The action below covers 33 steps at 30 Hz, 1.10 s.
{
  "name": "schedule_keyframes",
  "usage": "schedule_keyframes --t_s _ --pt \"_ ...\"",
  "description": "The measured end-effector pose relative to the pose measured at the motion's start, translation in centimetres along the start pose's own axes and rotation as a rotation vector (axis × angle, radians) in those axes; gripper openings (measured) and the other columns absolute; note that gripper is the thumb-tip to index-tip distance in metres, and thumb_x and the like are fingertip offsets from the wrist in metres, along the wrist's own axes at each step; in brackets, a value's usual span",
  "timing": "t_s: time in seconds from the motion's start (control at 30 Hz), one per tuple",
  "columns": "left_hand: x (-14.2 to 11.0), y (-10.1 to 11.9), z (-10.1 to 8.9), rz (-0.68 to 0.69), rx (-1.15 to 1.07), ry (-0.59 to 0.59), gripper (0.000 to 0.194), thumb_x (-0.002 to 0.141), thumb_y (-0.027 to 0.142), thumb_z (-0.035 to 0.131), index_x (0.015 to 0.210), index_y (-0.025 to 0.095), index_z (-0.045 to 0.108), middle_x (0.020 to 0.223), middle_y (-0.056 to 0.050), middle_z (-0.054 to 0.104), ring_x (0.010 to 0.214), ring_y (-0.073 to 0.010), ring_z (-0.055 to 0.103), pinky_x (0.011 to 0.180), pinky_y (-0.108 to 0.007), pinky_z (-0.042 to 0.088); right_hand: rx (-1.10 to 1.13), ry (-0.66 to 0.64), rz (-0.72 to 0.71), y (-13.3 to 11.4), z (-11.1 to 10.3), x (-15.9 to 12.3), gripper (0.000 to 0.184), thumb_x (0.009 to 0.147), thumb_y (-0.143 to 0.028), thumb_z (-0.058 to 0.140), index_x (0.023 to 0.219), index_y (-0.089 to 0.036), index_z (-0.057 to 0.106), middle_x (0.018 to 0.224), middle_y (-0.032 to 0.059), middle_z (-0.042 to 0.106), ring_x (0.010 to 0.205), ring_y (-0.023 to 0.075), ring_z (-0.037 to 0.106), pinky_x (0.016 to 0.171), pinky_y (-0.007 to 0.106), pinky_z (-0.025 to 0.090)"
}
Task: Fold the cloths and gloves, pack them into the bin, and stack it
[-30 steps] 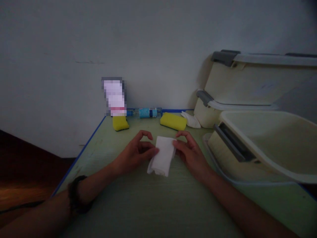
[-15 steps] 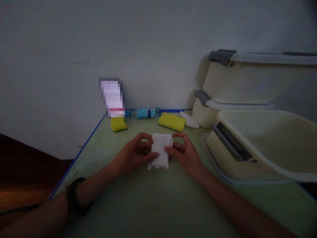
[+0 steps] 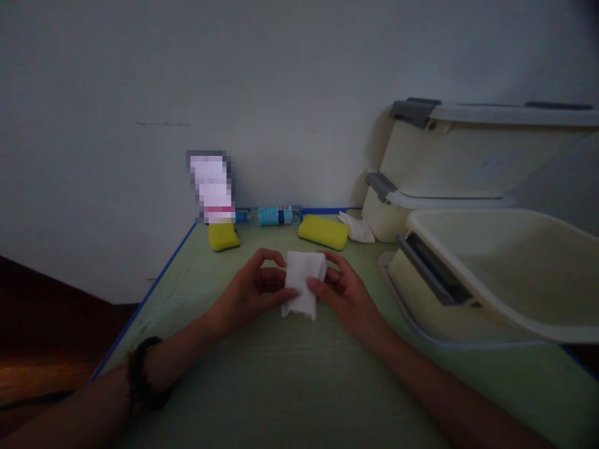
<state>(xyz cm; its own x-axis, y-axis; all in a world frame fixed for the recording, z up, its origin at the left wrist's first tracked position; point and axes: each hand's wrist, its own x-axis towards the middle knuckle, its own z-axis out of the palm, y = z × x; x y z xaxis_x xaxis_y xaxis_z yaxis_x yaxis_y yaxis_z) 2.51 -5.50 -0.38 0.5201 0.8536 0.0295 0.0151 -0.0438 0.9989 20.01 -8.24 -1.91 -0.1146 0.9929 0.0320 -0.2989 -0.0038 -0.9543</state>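
Note:
A folded white cloth (image 3: 302, 284) is held just above the green table (image 3: 281, 386), near its middle. My left hand (image 3: 250, 293) pinches the cloth's left edge with thumb and fingers curled round it. My right hand (image 3: 344, 293) grips the right edge the same way, thumb across the front. A dark band sits on my left wrist.
At the table's back lie two yellow sponges (image 3: 324, 231) (image 3: 223, 237), a small bottle on its side (image 3: 274, 216), a crumpled white cloth (image 3: 358, 227) and a blurred upright card (image 3: 211, 187). Cream plastic bins with grey handles (image 3: 468, 249) fill the right side. The left table edge drops to a dark floor.
Both hands have drawn closer together and the cloth has become shorter and more compact, its lower end folded up. The view has shifted slightly.

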Motion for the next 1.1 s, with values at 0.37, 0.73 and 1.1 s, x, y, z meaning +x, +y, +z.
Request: schedule_keyframes --t_s 0.37,0.73,1.1 --pt "0.42 0.21 -0.62 -0.092 -0.089 -0.053 0.023 0.07 0.016 0.065 0.085 0.014 0.047 0.071 0.0 0.066 0.061 -0.0109 0.062 0.058 -0.023 0.049 0.083 0.057 0.055 -0.04 -0.44 0.52 0.025 0.068 -0.027 0.065 0.091 -0.019 0.061 0.085 0.0021 0.066 0.076 0.0149 0.061 0.071 0.028 0.045" --pt "0.36 0.48 -0.53 -0.176 -0.166 -0.171 0.019 0.073 0.022 0.062 0.087 0.012 0.055 0.071 -0.001 0.066 0.062 -0.0107 0.061 0.06 -0.023 0.049 0.128 0.044 0.087 0.03 -0.54 0.44 0.024 0.067 -0.025 0.066 0.09 -0.02 0.061 0.083 0.0007 0.066 0.075 0.0128 0.06 0.071 0.026 0.045" --pt "0.22 0.32 -0.62 -0.176 -0.116 -0.174 0.013 0.075 0.022 0.061 0.084 0.012 0.061 0.072 -0.001 0.066 0.061 -0.0098 0.059 0.061 -0.023 0.048 0.132 0.007 0.109 -0.02 -0.72 0.45 0.026 0.067 -0.024 0.067 0.093 -0.02 0.061 0.086 0.0012 0.066 0.077 0.0127 0.06 0.071 0.025 0.046"
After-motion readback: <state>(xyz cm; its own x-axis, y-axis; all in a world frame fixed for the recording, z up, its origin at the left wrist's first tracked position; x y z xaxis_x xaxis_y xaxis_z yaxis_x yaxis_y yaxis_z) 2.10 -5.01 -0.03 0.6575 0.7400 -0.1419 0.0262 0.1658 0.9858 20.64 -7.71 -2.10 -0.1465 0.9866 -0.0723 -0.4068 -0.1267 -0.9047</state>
